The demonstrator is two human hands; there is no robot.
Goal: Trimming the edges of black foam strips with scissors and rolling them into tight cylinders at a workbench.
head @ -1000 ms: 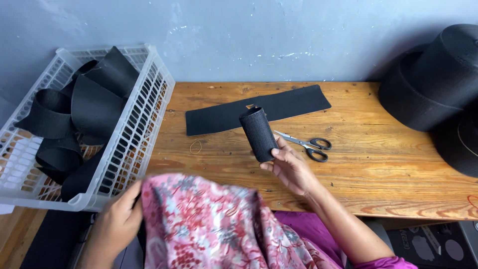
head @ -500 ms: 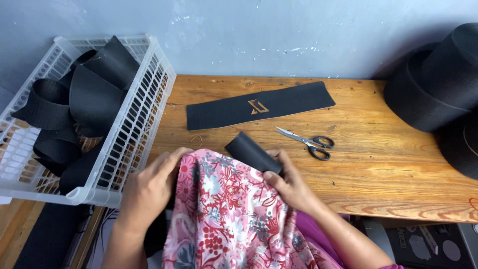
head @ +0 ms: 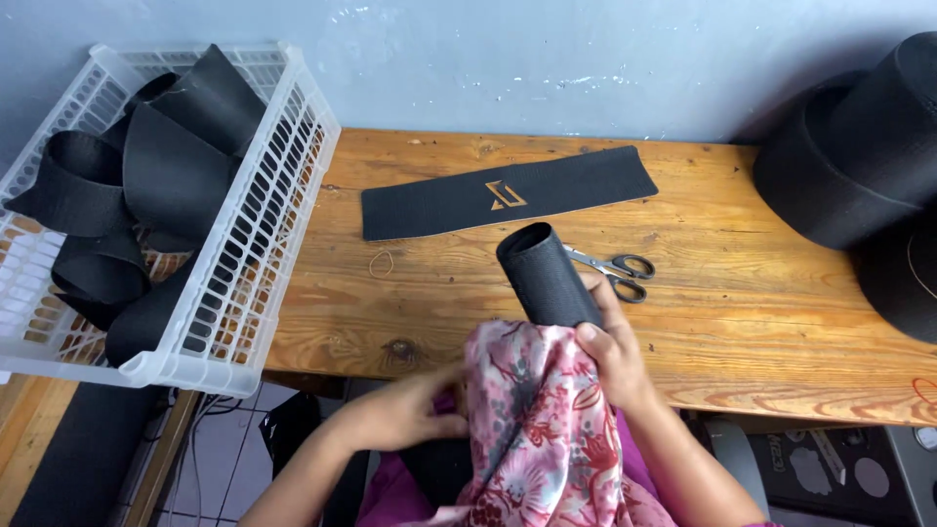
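the right hand (head: 610, 356) was closed around the lower end of a rolled black band (head: 547, 275), fingers wrapped over it, the roll tilted up and away over the near edge of the wooden table (head: 761, 293). the bottom of the roll was hidden behind a pink flowered cloth (head: 537, 429) that filled the near foreground and covered part of both hands. the left hand (head: 410, 415) sat low, below the table edge, its fingers curled against the cloth; whether it gripped anything could not be told, since the fingertips were lost behind the fabric.

just beyond the roll lay scissors (head: 620, 268), their blades partly hidden by it. farther back a flat black strip (head: 508, 193) with a tan mark lay on the table, and a small rubber band (head: 381, 262) lay near its left end. a white plastic basket (head: 244, 293) at the left held loops of black band (head: 146, 185), its left side cut off. large black rolls (head: 859, 156) at the right ran out of view.
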